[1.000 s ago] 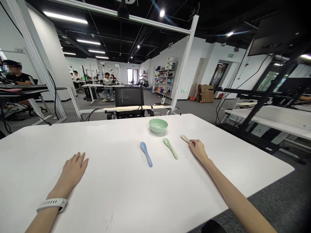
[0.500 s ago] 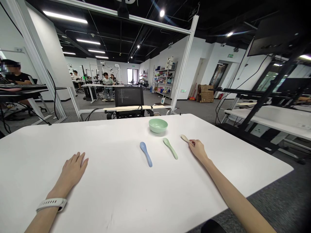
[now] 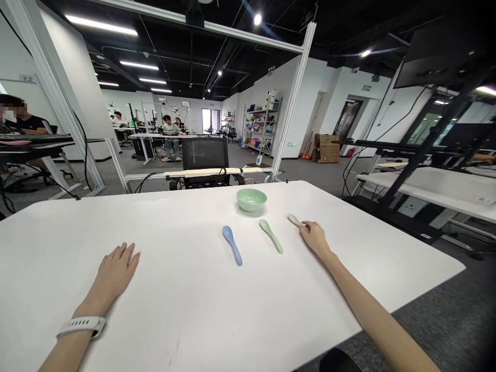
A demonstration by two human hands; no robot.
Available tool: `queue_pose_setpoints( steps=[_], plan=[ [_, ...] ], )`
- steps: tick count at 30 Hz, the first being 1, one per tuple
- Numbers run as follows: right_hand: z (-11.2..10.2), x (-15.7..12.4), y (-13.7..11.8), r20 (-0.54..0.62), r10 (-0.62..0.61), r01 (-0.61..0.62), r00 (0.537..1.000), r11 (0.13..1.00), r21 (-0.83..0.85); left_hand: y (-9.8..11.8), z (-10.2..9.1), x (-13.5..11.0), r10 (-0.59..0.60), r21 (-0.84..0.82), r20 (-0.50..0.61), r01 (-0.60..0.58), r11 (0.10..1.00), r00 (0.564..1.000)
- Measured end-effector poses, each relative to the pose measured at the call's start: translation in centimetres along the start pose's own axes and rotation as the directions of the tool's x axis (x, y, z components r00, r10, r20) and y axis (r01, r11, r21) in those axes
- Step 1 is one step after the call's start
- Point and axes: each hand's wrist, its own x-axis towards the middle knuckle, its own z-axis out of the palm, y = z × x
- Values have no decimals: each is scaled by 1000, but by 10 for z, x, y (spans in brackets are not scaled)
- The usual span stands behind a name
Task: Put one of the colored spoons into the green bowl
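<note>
On the right, my right hand (image 3: 314,238) has its fingers closed on the handle of a cream-coloured spoon (image 3: 293,220), whose bowl end points away to the left. My left hand (image 3: 117,269) lies flat on the white table (image 3: 186,315), fingers stretched out and holding nothing. Between my hands are a blue spoon (image 3: 232,246) and a light green spoon (image 3: 271,236), both with their handles toward me. Behind them stands an upright green bowl (image 3: 251,200). Most of the cream spoon's handle is hidden by my fingers.
A metal frame (image 3: 296,98) rises beyond the table's far edge, with a black mesh chair (image 3: 205,153) behind it. Another white desk (image 3: 430,191) stands to the right. Several people sit at desks in the background, one person (image 3: 33,121) at far left.
The view has shifted very slightly. Both hands, the spoons and the bowl keep their places on the table.
</note>
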Motion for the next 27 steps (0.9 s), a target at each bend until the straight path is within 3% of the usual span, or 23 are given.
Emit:
queue_pose_setpoints(
  steps=[4, 7, 13, 18, 27],
  plan=[
    [1, 0, 1, -91, -57, 57, 994, 998, -4, 0, 0, 0, 7, 6, -2, -7, 1000, 1000],
    [2, -1, -10, -120, -172, 176, 978, 984, 22, 0, -1, 0, 5, -4, -1, -5, 1000, 1000],
    [17, -2, -53, 151, -390, 379, 908, 920, 100, 0, 0, 0, -9, -25, -9, 9, 1000, 1000],
    [32, -7, -64, 278, -396, 367, 875, 918, 150, 0, 0, 0, 3, -22, -33, -3, 1000, 999],
    [26, -13, -67, 278, -373, 327, 885, 924, 197, -5, 5, 4, -3, 11, -18, 3, 1000, 1000]
  ],
)
